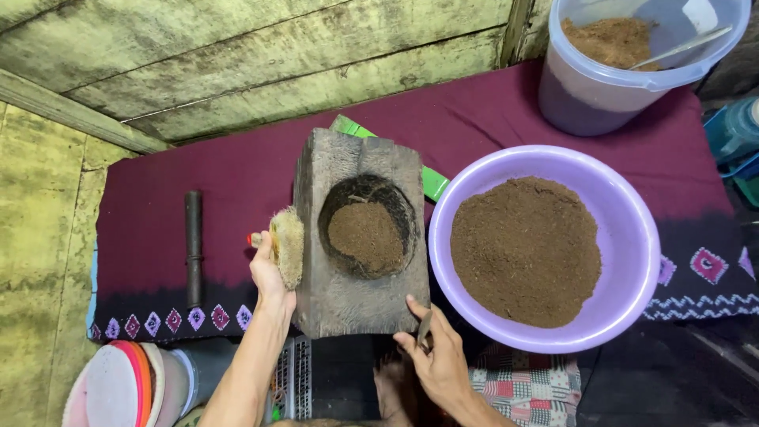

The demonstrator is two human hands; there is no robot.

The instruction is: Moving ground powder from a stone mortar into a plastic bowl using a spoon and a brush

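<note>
While left hand grips brush, right hand steadies wooden mortar

The middle of the table is taken up by a wooden block with a powder-filled hollow. Its left flank is closed off by the left hand and the fibre brush held against it; its near right corner is blocked by the right hand. Hard against the block's right side sits a wide lilac basin, so no gap is left there. Open cloth is found between the brush and a dark rod lying further left, and behind the block up to the plank wall. The far right corner is filled by a lidless bucket.
</note>
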